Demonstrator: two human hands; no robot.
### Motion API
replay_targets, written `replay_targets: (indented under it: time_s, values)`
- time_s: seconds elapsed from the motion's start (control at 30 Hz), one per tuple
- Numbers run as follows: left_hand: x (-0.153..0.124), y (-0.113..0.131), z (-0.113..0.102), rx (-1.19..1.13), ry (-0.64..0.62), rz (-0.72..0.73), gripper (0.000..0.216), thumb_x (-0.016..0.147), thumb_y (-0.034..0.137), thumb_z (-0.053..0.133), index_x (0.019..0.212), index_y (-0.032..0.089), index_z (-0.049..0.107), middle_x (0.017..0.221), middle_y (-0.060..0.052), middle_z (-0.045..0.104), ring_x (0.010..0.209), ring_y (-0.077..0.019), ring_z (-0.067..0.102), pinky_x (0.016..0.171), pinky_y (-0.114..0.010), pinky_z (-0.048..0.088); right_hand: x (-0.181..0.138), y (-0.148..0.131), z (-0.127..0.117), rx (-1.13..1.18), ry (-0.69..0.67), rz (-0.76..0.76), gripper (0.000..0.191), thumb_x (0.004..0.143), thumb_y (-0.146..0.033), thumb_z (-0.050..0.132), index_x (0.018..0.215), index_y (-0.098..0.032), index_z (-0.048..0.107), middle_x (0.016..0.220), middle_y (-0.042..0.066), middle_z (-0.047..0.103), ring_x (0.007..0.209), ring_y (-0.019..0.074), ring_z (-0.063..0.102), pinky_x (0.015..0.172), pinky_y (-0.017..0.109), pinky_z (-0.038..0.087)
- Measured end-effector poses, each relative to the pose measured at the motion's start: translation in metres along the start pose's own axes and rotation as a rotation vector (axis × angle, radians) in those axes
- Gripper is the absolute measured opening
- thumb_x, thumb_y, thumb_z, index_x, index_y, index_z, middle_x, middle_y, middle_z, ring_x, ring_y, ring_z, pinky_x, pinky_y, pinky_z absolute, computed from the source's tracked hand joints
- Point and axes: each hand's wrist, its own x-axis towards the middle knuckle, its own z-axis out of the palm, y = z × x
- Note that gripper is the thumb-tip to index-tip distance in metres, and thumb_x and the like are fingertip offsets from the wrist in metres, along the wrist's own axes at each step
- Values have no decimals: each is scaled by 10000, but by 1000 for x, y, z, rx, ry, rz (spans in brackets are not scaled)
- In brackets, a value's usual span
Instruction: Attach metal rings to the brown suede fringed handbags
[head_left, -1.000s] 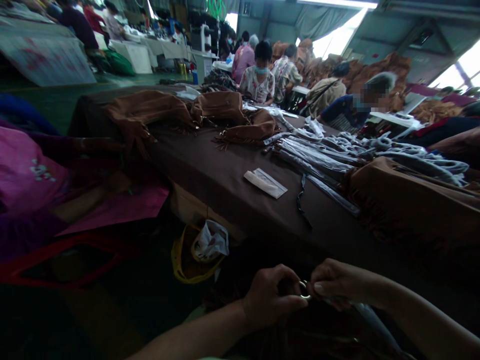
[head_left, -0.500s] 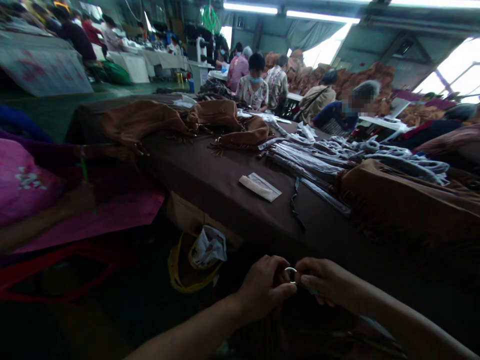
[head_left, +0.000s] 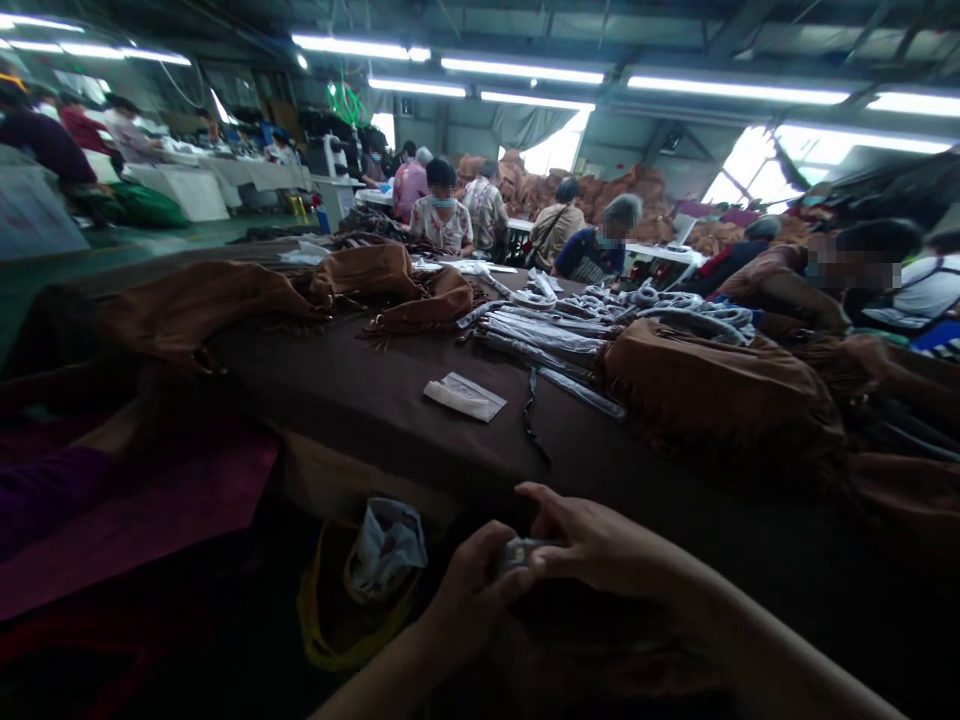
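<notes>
Low in front of me, my left hand is closed, thumb and fingers pinching a small shiny piece, grey and plastic-looking. A metal ring was held at this spot a moment ago; the ring itself is now hidden or too blurred to make out. My right hand meets the piece from the other side, its thumb and lower fingers closed at the plastic while the index finger stretches out above. Dim brown material lies below my hands, mostly lost in shadow.
The dark-covered table bears a clear packet, a dark cord, plastic-wrapped straps and fringed brown bags. Left below stands a yellow-rimmed bucket with a white plastic bag. Co-workers sit around; one's arm reaches in at left.
The view has swung right and up. The metal ring, visible between my hands before, is no longer distinct. My right index finger has lifted and straightened. The co-worker's arm at left has shifted.
</notes>
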Motion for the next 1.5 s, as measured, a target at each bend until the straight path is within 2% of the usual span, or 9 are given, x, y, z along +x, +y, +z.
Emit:
replay_targets:
  time_s: [0.1,0.23,0.47,0.57,0.67,0.8,0.93,1.13,1.5]
  values:
    - [-8,-7,-16,-191,108,-138,377,784,503,655,958,188,543,753,27,492,640,-95,456,593,-197,441,-19,45,-22,169,-204,28,610,573,-406,813,1121,-183,663,1000,31,685,910,225,613,748,266,458]
    - [-7,-13,-21,-347,166,-179,391,776,507,666,960,194,519,787,20,491,667,-102,482,624,-228,490,-41,84,-25,-5,-96,128,249,612,-199,681,859,-168,695,780,-21,649,746,162,567,640,228,414]
    - [26,-25,-41,-46,64,-187,417,808,573,571,912,172,533,721,25,504,599,-118,505,561,-233,467,-103,56,-83,129,138,0,381,796,-365,614,1113,-156,636,978,44,659,869,215,594,703,248,452]
    - [41,3,-47,371,86,-77,470,786,558,593,1025,154,574,903,-58,611,835,-229,599,749,-344,503,-112,50,-93,27,202,48,313,816,-368,609,1059,-178,663,893,20,666,791,192,595,662,241,445]
    - [54,58,-22,741,135,225,583,796,491,623,1269,175,492,1271,-138,533,1179,-300,493,999,-443,393,-103,46,-82,-30,212,11,243,808,-327,623,1003,-190,676,839,-10,658,739,161,581,638,224,428]
    - [77,112,42,856,-275,453,506,840,424,594,1287,207,500,1243,-92,589,1165,-245,522,1014,-361,377,-88,45,-72,-10,283,-89,301,775,-337,676,1039,-193,671,877,-5,673,801,178,603,690,230,446]
    - [99,110,72,872,-385,268,220,898,343,515,993,200,652,914,-31,688,847,-179,633,753,-245,442,-96,86,-72,206,463,0,503,767,-504,660,1158,-192,606,901,39,666,727,176,617,610,253,475]
    - [108,88,64,768,-302,202,226,886,354,519,923,178,656,813,-8,672,757,-157,608,659,-224,397,-113,152,-39,561,701,220,617,777,-720,463,919,-147,642,771,49,638,507,111,526,419,218,350]
    - [115,118,122,998,-412,474,371,857,424,586,1148,195,617,1072,-77,662,1006,-233,598,883,-303,419,-114,119,-26,686,733,38,507,728,-664,601,640,-167,551,538,-37,481,452,83,402,445,227,290]
